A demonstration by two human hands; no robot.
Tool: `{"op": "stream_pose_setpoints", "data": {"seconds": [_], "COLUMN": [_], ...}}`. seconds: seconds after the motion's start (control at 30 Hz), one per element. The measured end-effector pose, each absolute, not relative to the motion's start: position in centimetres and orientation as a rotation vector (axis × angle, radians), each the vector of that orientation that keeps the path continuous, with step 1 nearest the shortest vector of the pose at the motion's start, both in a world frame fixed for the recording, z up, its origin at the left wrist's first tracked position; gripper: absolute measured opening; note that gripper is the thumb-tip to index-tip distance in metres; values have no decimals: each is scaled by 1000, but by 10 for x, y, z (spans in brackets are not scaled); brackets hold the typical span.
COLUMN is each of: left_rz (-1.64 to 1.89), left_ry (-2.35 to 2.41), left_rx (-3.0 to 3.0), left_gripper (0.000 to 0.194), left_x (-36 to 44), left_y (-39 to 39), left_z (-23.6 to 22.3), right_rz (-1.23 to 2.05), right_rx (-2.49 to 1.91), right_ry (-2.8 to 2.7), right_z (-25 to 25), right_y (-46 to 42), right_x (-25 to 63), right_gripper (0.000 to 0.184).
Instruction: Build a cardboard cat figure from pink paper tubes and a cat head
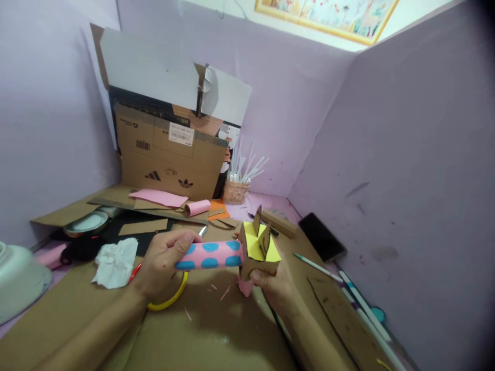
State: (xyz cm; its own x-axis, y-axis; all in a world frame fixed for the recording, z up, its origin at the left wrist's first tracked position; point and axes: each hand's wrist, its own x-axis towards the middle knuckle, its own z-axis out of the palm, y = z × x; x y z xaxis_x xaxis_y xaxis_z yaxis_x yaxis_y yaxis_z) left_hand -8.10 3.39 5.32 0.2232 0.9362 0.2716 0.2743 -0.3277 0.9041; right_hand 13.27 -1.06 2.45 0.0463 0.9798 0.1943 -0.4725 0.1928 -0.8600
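Note:
My left hand (164,263) is closed around the left end of a pink paper tube (211,255) with blue ovals on it. The tube lies level above the work surface, and its right end meets a small cardboard box (257,268). Whether the two are joined I cannot tell. Yellow paper (253,246) covers the box's top, where two cardboard pieces (264,242) stand upright. My right hand (276,283) grips the box from below and the right, thumb on its front. A pink scrap (245,287) shows beneath the box.
A yellow and red ring (170,303) lies under my left wrist, beside a crumpled tissue (116,263). Behind are a pink roll (198,207), a large cardboard box (170,159) and a basket of white sticks (236,190). A phone (322,237) and a pencil (317,267) lie right; a bowl (23,281) stands left.

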Motion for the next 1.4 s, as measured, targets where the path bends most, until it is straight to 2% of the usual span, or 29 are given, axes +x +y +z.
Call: {"op": "stream_pose_setpoints", "data": {"seconds": [0.33, 0.53, 1.03, 1.27, 1.4], "left_rz": [1098, 1113, 1114, 1111, 1128], "left_ry": [1099, 1103, 1126, 1096, 1094], "left_rx": [1620, 1609, 1716, 1686, 1697], "left_gripper": [41, 42, 40, 41, 40], "left_x": [-80, -78, -81, -81, -81], "left_y": [36, 34, 31, 33, 33], "left_z": [52, 54, 59, 58, 59], "right_rz": [1203, 1176, 1180, 1186, 1188], "right_rx": [-680, -654, -656, -640, -655], "right_ry": [-1051, -1032, -1027, -1017, -1052], "right_z": [21, 21, 22, 22, 21], "right_y": [-10, -11, -10, -10, -11], "right_x": [136, 135, 133, 132, 133], "right_gripper": [48, 56, 51, 57, 50]}}
